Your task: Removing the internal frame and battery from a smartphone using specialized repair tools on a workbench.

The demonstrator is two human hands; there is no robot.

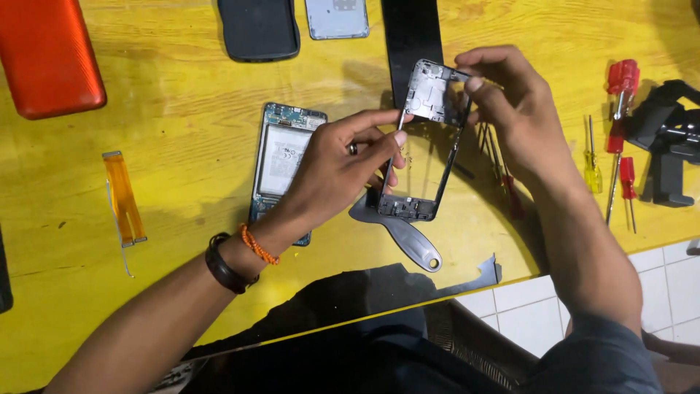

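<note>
Both hands are working above a yellow wooden table. One phone mid-frame, dark, hollow in the centre, is being held off the table and tilted, its lower end hanging over a grey metal pry tool.

The left hand is pinching the frame's left rail between thumb and forefinger, the other fingers curling underneath; a ring is showing on one finger, and two bands are sitting on the wrist, one black, one of orange beads. The right hand is gripping the frame's top right corner, thumb and forefinger closed on it, the rest of the hand half curled.

Lying on the table, by count:
- One opened phone, battery and circuit board facing up, just left of the left hand.
- One orange back cover at far left.
- One black case and one pale blue-grey back cover at the top edge.
- One orange flex ribbon at left.
- One thin grey metal strip near the table's front edge.
- Screwdrivers: three red-handled at right, one yellow-handled, and at least one more red-handled partly hidden under the right wrist.
- One black stand at the right margin, form unclear.
</note>
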